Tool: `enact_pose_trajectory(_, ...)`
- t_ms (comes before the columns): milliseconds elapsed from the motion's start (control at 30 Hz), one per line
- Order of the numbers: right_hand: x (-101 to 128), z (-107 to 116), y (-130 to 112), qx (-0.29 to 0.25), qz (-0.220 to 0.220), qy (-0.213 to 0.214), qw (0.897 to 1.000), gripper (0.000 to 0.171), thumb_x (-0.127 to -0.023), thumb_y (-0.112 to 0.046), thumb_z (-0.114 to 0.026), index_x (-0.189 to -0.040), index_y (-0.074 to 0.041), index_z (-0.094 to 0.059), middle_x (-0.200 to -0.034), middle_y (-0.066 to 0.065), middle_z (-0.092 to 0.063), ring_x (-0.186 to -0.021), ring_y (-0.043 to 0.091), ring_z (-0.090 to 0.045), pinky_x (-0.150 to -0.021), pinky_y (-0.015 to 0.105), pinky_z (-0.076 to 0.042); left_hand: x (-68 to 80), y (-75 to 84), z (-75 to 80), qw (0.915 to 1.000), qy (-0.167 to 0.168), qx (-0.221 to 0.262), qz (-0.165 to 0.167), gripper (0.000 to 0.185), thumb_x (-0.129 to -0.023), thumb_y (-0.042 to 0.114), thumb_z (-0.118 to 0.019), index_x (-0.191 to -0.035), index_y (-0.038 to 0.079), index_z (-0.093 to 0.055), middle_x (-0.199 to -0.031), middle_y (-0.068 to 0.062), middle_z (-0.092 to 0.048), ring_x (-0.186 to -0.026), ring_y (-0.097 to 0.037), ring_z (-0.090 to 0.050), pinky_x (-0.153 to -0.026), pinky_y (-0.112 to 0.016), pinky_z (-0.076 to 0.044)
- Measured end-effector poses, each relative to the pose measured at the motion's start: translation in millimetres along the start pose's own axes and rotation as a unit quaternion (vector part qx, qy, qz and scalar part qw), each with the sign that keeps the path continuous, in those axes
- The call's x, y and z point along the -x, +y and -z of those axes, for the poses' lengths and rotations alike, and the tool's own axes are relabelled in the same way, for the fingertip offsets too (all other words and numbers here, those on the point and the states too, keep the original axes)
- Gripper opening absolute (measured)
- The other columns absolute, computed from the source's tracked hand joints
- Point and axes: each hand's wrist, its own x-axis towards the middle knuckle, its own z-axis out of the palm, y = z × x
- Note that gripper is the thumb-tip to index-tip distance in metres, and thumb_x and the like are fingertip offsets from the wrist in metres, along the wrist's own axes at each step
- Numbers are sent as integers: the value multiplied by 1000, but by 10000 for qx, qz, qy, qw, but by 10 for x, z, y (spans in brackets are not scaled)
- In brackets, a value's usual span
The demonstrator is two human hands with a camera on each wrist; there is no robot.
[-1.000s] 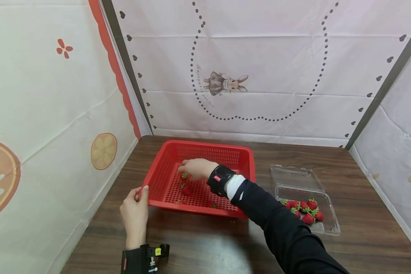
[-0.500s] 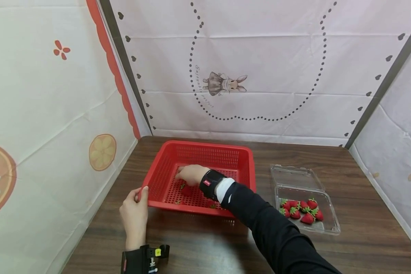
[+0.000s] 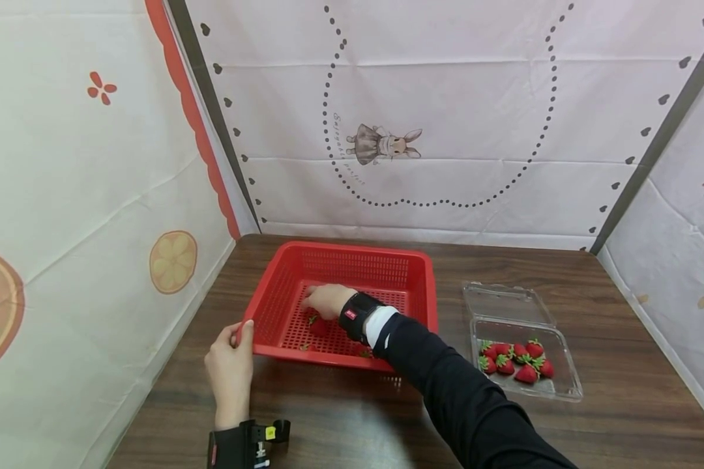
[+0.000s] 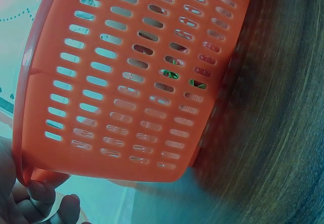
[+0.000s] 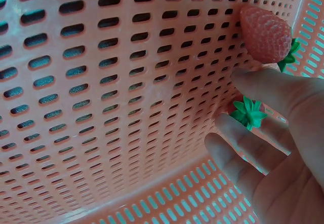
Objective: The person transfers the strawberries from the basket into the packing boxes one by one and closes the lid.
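Spanning the whole scene, a brown wooden table (image 3: 340, 417) carries a red perforated basket (image 3: 410, 286) and, well apart to its right, a clear clamshell box (image 3: 507, 303) lying open with several strawberries (image 3: 516, 361) in its near half. The left hand (image 3: 230, 368) grips the basket's near left corner, thumb over the rim and fingers curled beneath. The right hand (image 3: 327, 301) reaches down inside the basket; in the wrist view its fingers (image 5: 263, 148) curl round a strawberry with a green leafy cap (image 5: 247, 111), pinching it against the basket floor. A second loose strawberry (image 5: 266, 34) lies just beyond the fingertips, and a few more show on the basket floor near the wrist.

Judging from how the fruit lies, the sorting looks partway: some berries sit in the box, a handful are in the basket.

A rabbit print on the back cloth (image 3: 387, 98) has curved script beside it, too small to read. The wristband's red tag (image 3: 351, 314) is also illegible.
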Motion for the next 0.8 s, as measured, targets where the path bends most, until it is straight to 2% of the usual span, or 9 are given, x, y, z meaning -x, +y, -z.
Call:
enact_pose_trajectory(167, 11, 0, 14, -303, -234, 64, 9992, 40, -99, -11, -62, -136, -24, -64, -139, 0, -58, -126, 16, -54, -109, 38, -38, 5, 3, 8, 10000, 18, -34, -11, 50, -101, 45, -56, -117, 0, -70, -83, -14, -65, -71, -26, -53, -60, -34, -37)
enact_pose_trajectory(300, 34, 6, 18, -725, -595, 132, 9955, 34, -104, -20, -54, -137, -20, -63, -141, 1, -58, -130, 18, -52, -110, 38, -37, 11, 21, 10, 10000, 31, -29, -57, 49, -101, 44, -57, -116, -1, -70, -83, -15, -65, -72, -28, -54, -62, -36, -38)
enact_pose_trajectory(367, 33, 3, 25, -1198, -875, 233, 9887, 32, -105, -26, -50, -133, -18, -64, -136, 1, -61, -125, 17, -55, -108, 38, -39, 15, 29, 14, 10000, 33, -26, -56, 48, -101, 43, -58, -116, -1, -70, -84, -15, -66, -73, -28, -55, -62, -36, -38)
enact_pose_trajectory(433, 23, -3, 37, -1353, -965, 303, 9856, 31, -105, -28, -49, -130, -17, -64, -130, 1, -63, -119, 16, -57, -106, 37, -41, 16, 34, 16, 10000, 49, -31, -57, 47, -101, 42, -58, -115, -1, -70, -85, -16, -67, -73, -28, -55, -62, -36, -38)
enact_pose_trajectory(500, -1, -21, 62, -1326, -934, 349, 9862, 29, -105, -29, -49, -126, -16, -65, -122, 0, -65, -109, 15, -58, -102, 36, -43, 17, 36, 18, 10000, 56, -36, -65, 47, -101, 41, -58, -116, -1, -70, -85, -16, -67, -72, -28, -55, -62, -36, -38)
enact_pose_trajectory(567, -19, -32, 88, -858, -685, 306, 9935, 25, -105, -25, -51, -124, -17, -65, -118, -1, -64, -104, 14, -58, -98, 35, -44, 16, 37, 17, 10000, 61, -49, -61, 47, -101, 41, -58, -116, -2, -70, -84, -16, -67, -72, -28, -55, -61, -36, -38)
enact_pose_trajectory(667, -34, -43, 120, -436, -397, 273, 9979, 19, -105, -21, -53, -118, -18, -66, -109, -2, -63, -96, 13, -56, -90, 32, -46, 14, 35, 16, 9999, 61, -75, -47, 47, -101, 42, -58, -116, -1, -70, -84, -16, -66, -71, -27, -55, -61, -35, -37)
enact_pose_trajectory(800, -1, -15, 129, -541, -349, 262, 9976, 16, -103, -18, -55, -113, -17, -67, -103, -4, -62, -92, 13, -55, -84, 31, -45, 13, 32, 18, 9999, 34, -106, 17, 49, -102, 44, -57, -117, -2, -70, -83, -15, -65, -69, -26, -53, -58, -34, -36)
